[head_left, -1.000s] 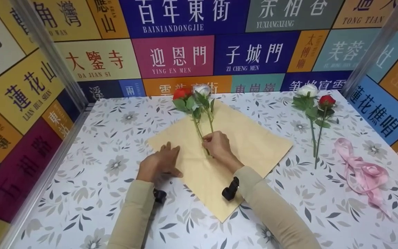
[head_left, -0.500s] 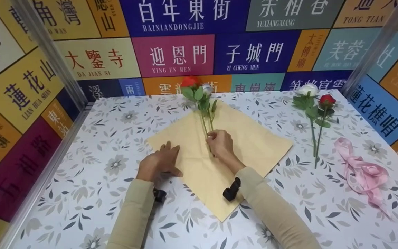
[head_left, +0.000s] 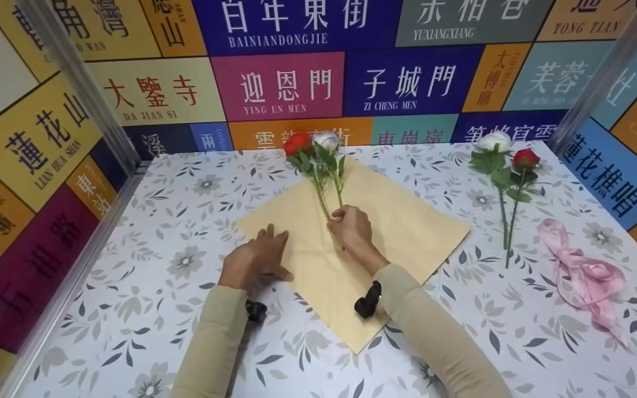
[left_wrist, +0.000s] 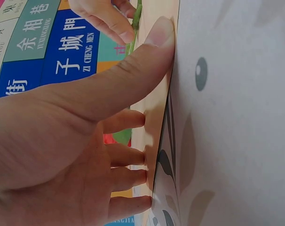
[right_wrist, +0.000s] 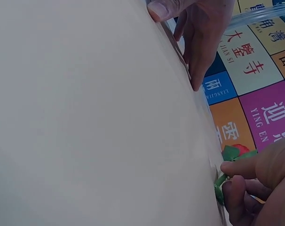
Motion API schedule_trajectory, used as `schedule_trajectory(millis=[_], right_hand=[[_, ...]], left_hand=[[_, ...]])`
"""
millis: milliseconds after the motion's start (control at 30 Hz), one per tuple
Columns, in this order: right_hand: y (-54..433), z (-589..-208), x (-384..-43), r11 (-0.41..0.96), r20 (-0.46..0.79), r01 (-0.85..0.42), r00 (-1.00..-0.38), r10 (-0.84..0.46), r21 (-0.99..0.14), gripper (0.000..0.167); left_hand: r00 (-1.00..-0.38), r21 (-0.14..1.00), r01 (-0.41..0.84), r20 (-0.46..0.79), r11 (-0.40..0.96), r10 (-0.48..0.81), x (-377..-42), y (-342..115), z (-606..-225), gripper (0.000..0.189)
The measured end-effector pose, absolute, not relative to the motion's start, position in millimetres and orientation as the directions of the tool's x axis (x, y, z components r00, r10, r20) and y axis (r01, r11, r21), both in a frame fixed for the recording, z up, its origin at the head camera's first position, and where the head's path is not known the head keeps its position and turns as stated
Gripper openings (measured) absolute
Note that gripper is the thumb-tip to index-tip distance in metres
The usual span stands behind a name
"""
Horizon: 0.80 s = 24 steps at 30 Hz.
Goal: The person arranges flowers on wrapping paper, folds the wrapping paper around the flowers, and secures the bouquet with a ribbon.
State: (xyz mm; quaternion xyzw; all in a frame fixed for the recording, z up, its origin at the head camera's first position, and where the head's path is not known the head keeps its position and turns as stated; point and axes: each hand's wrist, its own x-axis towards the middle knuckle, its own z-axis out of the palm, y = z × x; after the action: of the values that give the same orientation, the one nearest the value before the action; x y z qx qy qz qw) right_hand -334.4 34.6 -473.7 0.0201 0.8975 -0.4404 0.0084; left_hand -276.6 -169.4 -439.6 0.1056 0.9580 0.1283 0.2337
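A sheet of tan wrapping paper (head_left: 401, 221) lies diagonally on the table. Across its upper part are a red rose (head_left: 298, 145) and a white rose (head_left: 327, 141), side by side with blooms past the far edge. My right hand (head_left: 353, 228) pinches the red rose's green stem between thumb and fingers. The white rose's stem runs behind that hand; whether it is also gripped I cannot tell. With fingers spread, my left hand (head_left: 255, 257) rests on the paper's left edge. In the left wrist view, its thumb and fingertips touch the paper (left_wrist: 156, 108).
Another white rose (head_left: 492, 142) and red rose (head_left: 526, 159) lie together at the right. In front of them is a loosely bunched pink ribbon (head_left: 592, 279). A floral cloth (head_left: 147, 287) covers the table, and panels with printed signs (head_left: 285, 85) surround its back and sides.
The red rose's bloom first rises and shifts right, then lowers back a little to the left. My right hand has moved slightly right along with it. The left hand stays in place.
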Motion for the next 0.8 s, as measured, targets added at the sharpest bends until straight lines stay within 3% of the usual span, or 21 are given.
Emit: schedule_trajectory(millis=[467,800], right_hand=[[53,-466,-335,0.621,-0.014,0.050,-0.998,0.062,-0.782,0.027],[100,-468,-342,0.671,0.092,0.010,-0.989,0.117,-0.742,0.029]], left_hand=[[-0.869,0.306,0.168,-0.404,0.937,0.288,-278,-170,-442,0.104],[-0.875,0.302,0.141,-0.408,0.943,0.261,-277,-169,-443,0.105]])
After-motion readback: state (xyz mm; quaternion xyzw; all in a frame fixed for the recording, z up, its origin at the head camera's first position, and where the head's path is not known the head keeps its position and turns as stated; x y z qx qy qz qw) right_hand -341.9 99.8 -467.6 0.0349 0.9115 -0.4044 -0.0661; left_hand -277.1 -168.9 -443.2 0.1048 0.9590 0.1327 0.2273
